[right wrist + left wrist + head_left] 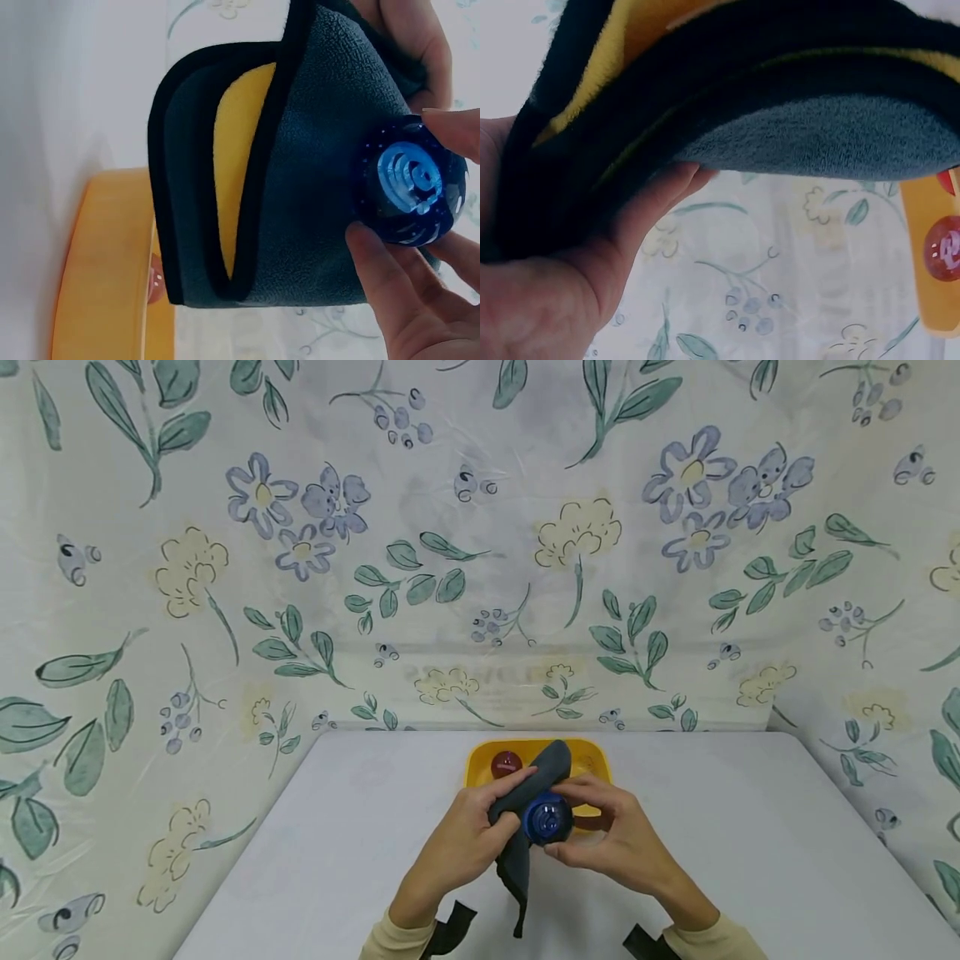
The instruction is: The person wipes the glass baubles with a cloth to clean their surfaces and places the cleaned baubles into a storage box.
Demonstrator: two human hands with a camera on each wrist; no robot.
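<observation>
My left hand (467, 839) grips a folded grey towel cloth (542, 774) with dark edging, part of it hanging below the fingers. In the right wrist view, the cloth (315, 165) shows a yellow inner side between its folds. With thumb and fingers, my right hand (622, 835) holds a shiny dark blue ball (547, 818) against the cloth. A light blue swirl marks the ball (409, 178) in the right wrist view. The left wrist view shows the left hand (551, 300) pinching the cloth's edge; the blue ball is out of sight there.
Just beyond the hands, a yellow tray (480, 750) sits on the white table (300, 852). A shiny dark red ball (507, 765) lies in its left part. Behind and beside the table hangs a flower-patterned sheet (420, 635).
</observation>
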